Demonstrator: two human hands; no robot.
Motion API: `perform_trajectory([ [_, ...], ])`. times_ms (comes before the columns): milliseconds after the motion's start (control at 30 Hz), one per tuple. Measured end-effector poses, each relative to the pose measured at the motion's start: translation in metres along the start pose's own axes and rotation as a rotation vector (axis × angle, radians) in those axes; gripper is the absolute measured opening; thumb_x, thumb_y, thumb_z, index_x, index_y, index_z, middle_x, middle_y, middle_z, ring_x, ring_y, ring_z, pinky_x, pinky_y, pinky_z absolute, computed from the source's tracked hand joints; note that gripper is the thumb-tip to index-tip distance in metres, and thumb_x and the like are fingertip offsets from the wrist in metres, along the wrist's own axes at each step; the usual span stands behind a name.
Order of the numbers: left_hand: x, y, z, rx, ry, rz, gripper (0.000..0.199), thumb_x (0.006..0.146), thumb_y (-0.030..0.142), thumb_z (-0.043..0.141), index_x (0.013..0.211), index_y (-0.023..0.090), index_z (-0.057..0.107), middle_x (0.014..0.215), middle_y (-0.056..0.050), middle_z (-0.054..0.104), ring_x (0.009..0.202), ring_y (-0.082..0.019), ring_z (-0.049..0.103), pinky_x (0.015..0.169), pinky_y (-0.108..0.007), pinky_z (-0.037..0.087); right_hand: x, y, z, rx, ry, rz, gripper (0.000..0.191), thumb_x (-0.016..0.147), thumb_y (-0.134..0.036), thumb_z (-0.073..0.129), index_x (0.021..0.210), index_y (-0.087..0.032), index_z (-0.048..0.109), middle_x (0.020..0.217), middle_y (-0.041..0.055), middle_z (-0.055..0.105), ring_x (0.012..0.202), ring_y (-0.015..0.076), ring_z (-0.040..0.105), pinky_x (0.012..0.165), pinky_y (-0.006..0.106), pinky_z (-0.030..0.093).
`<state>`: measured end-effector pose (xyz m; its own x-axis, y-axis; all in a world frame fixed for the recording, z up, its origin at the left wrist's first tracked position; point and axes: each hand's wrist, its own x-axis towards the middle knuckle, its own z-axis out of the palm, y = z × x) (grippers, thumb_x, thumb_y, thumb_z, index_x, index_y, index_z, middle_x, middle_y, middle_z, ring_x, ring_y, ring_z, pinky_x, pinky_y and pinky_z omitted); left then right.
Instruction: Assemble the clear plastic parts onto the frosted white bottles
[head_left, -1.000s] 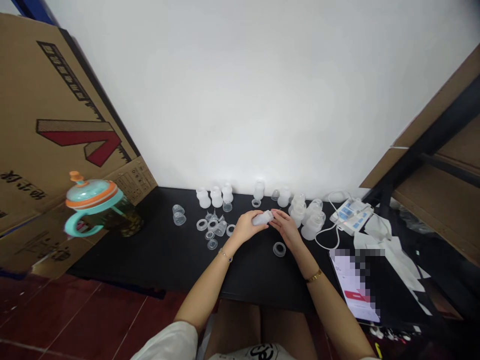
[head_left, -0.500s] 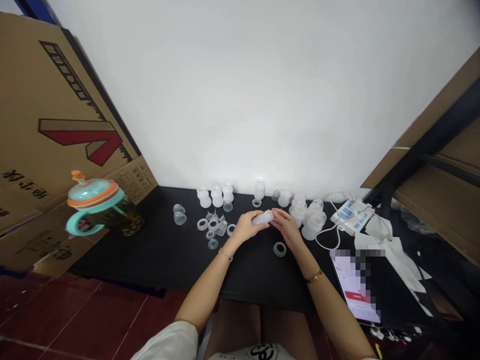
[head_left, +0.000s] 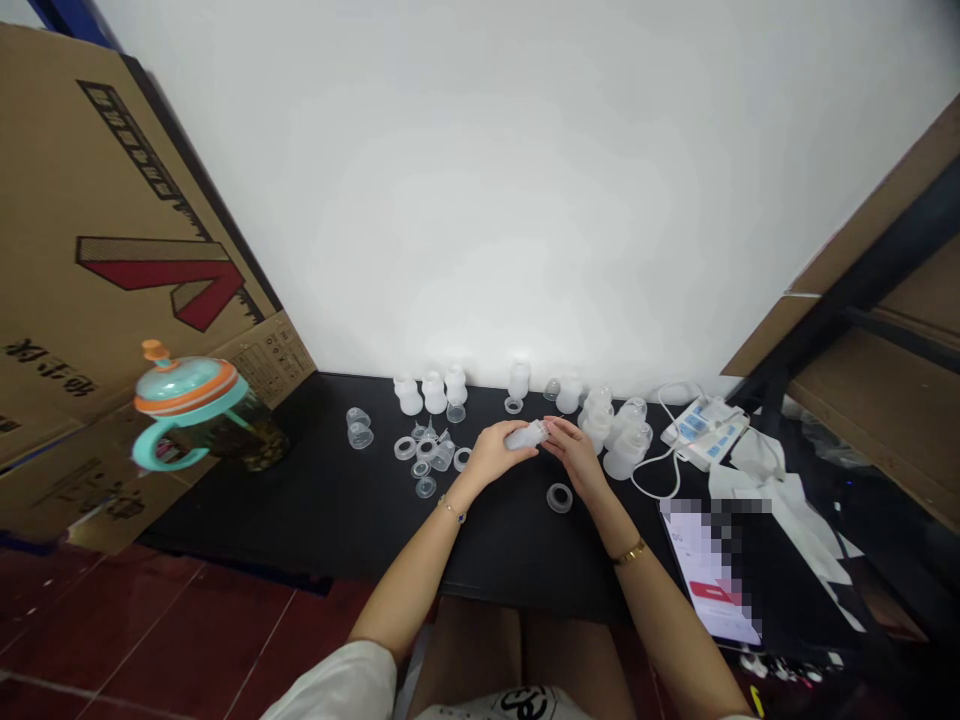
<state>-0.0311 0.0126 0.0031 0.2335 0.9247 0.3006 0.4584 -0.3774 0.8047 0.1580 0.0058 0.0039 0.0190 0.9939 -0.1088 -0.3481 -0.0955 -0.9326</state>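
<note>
My left hand (head_left: 496, 452) and my right hand (head_left: 574, 456) both grip a frosted plastic bottle (head_left: 527, 435) lying on its side between them, just above the black table (head_left: 525, 545). Its ends are partly hidden by my fingers. A translucent silicone ring (head_left: 559, 498) lies on the table just below my right hand. To the left of my left hand is a cluster of clear rings and funnel-shaped pump parts (head_left: 427, 450). Frosted bottles (head_left: 619, 440) stand close to my right hand.
More upright bottles (head_left: 424, 393) line the wall's foot. To the right are a white pump unit (head_left: 703, 432) with a cable, white paper (head_left: 772, 505) and a tablet (head_left: 709, 580) with a pixelated patch. A teal lidded cup (head_left: 184, 395) stands before a cardboard box (head_left: 112, 200) at left.
My hands and the bottle stay in nearly the same position. The whole view has shifted only slightly.
</note>
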Motion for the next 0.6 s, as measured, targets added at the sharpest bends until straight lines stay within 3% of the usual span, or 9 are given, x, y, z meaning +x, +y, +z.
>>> perform_trajectory([
  [600,0.0,0.0022,0.0007,0.004,0.022,0.029,0.049,0.071,0.037,0.087,0.117,0.023,0.073,0.117,-0.005,0.075,0.106,-0.025,0.07,0.096,-0.036,0.053,-0.0007,-0.0012,-0.0002,0.005,0.014,-0.013,0.042,0.067,-0.05,0.088,0.098,-0.023,0.079,0.102,0.0037,0.076,0.093,0.0194,0.07,0.089,0.033,0.058],
])
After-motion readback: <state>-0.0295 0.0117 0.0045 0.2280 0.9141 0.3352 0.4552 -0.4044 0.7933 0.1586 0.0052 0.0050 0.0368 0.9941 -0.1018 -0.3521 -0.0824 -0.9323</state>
